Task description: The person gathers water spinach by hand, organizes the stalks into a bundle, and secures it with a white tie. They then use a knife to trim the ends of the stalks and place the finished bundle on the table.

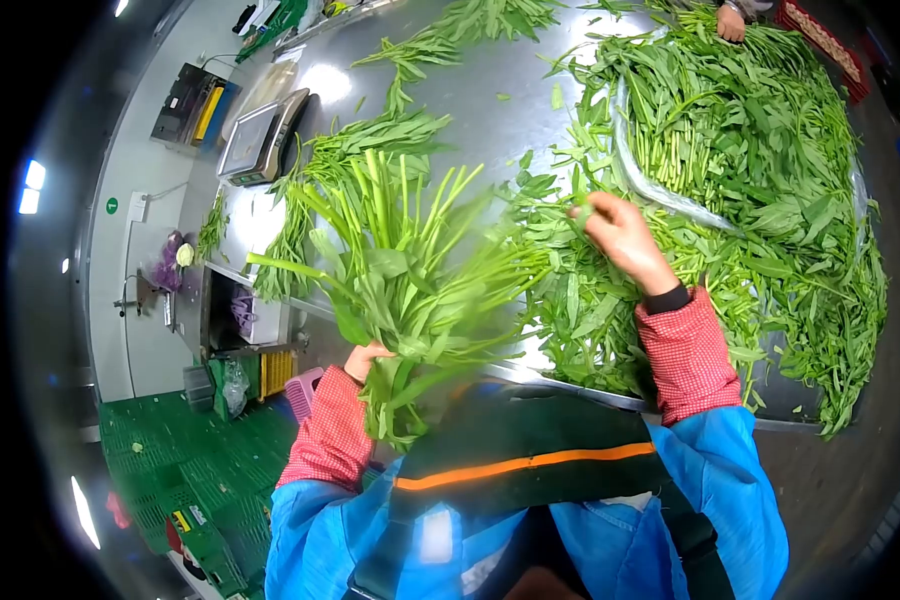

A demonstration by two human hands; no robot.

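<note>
My left hand [367, 360] is closed around a thick bunch of water spinach [400, 270]. The cut stems point up and away from me, and leaves hang below the fist. Over the table my right hand [625, 240] has its fingers pinched together, with a bit of green water spinach showing at the fingertips. Beneath and beside that hand spreads a loose heap of water spinach [590, 310]. Farther right lies a large pile of the same greens [770, 180], with a clear plastic sheet [660, 190] along its near left side.
A scale [260, 140] stands at the left of the metal table [510, 110], near smaller bunches of greens [370, 140]. Another person's hand [731, 23] touches the pile at the far right, near a red crate [820, 40]. Green crates [170, 450] stand low on the left.
</note>
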